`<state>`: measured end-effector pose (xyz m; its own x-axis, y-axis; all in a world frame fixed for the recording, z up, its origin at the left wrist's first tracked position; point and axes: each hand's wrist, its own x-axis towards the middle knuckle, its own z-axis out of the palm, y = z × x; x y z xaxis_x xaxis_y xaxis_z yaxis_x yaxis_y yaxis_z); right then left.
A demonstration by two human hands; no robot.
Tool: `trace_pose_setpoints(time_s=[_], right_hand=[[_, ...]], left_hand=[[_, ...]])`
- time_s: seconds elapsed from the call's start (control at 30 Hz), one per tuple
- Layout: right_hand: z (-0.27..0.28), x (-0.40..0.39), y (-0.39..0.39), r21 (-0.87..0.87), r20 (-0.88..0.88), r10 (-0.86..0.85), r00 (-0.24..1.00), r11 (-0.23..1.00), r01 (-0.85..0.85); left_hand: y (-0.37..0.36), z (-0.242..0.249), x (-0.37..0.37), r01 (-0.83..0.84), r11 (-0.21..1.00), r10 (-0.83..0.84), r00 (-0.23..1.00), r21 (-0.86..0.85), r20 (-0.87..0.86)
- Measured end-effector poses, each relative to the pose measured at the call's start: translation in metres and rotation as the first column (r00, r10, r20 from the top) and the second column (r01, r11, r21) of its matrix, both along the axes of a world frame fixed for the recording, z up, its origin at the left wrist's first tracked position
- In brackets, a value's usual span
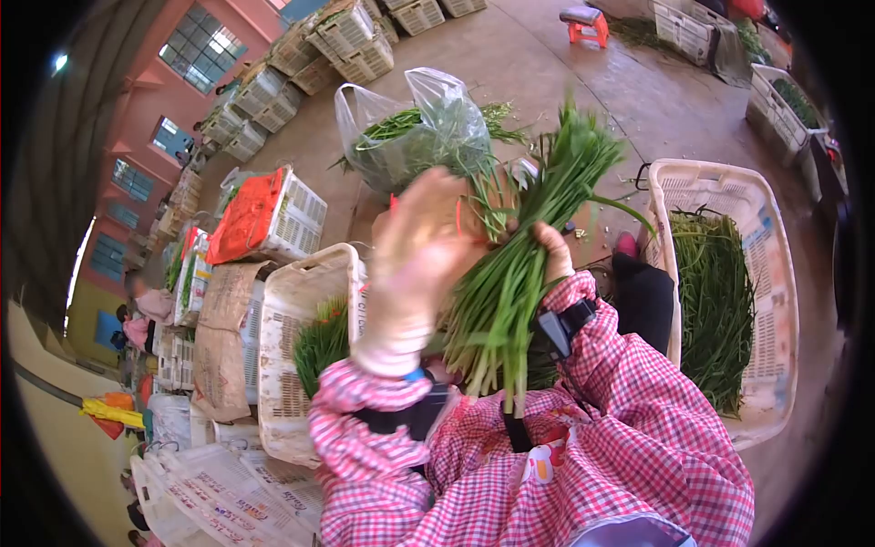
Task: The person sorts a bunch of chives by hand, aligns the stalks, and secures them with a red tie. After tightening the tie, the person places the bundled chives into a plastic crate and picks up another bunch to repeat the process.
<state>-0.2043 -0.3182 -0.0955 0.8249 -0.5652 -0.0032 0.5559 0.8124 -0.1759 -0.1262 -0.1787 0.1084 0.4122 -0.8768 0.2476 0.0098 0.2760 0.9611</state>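
Note:
A bundle of long green leafy stalks (519, 283) slants across the middle of the view, its paler ends pointing down toward my lap. My right hand (552, 251) is wrapped round the bundle's right side. Left of the bundle, my left hand (424, 242) is raised and smeared by motion; its fingers cannot be made out. Beyond the hands stands a clear plastic bag (415, 150) with green stalks in it. Loose greens also lie just behind the bundle.
At my right is a white crate (784, 301) with dark green stalks inside. Another white crate (273, 365) with greens stands at my left. Farther left are a crate with a red cover (246, 214) and stacked crates (351, 46). A red stool (586, 29) stands far off.

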Motion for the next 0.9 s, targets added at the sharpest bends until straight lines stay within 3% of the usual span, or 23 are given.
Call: trace_pose_setpoints(time_s=[0.03, 0.07, 0.17, 0.4, 0.5, 0.57, 0.63, 0.7, 0.8, 0.9], right_hand=[[-0.015, -0.002, -0.012, 0.091, 0.035, -0.024, 0.999, 0.996, 0.021], [-0.033, -0.006, -0.027, 0.058, 0.134, 0.027, 0.991, 0.998, -0.035], [-0.038, -0.023, -0.036, 0.015, 0.353, -0.016, 0.936, 1.0, 0.011], [-0.056, -0.05, -0.049, -0.001, 0.334, -0.099, 0.938, 0.994, 0.105], [-0.051, -0.057, -0.049, 0.048, 0.315, -0.173, 0.933, 0.985, 0.166], [-0.045, -0.075, -0.051, 0.002, 0.098, -0.287, 0.953, 0.958, 0.288], [-0.036, -0.097, -0.054, -0.006, -0.001, -0.32, 0.947, 0.947, 0.32], [-0.037, -0.112, -0.064, -0.024, 0.131, -0.221, 0.967, 0.974, 0.226], [-0.019, -0.126, -0.068, 0.006, 0.146, -0.171, 0.974, 0.985, 0.172], [-0.023, -0.13, -0.082, 0.005, 0.128, -0.296, 0.947, 0.955, 0.298]], left_hand=[[0.015, 0.003, 0.016, -0.016, 1.0, 0.016, 1.0, -0.007, -0.012], [0.029, -0.002, 0.034, -0.071, 0.997, 0.07, 0.996, -0.01, -0.06], [0.065, -0.027, 0.078, -0.192, 0.979, 0.203, 0.959, 0.074, -0.197], [0.083, -0.127, 0.135, -0.246, 0.933, 0.337, 0.853, 0.263, -0.397], [0.06, -0.156, 0.138, -0.286, 0.876, 0.426, 0.836, 0.389, -0.347], [0.046, -0.174, 0.142, -0.291, 0.869, 0.421, 0.86, 0.4, -0.288], [0.024, -0.193, 0.147, -0.324, 0.835, 0.48, 0.824, 0.445, -0.301], [0.001, -0.223, 0.162, -0.326, 0.8, 0.506, 0.818, 0.504, -0.274], [-0.04, -0.253, 0.177, -0.358, 0.712, 0.565, 0.803, 0.604, -0.19], [-0.078, -0.296, 0.194, -0.381, 0.655, 0.558, 0.827, 0.653, -0.076]])
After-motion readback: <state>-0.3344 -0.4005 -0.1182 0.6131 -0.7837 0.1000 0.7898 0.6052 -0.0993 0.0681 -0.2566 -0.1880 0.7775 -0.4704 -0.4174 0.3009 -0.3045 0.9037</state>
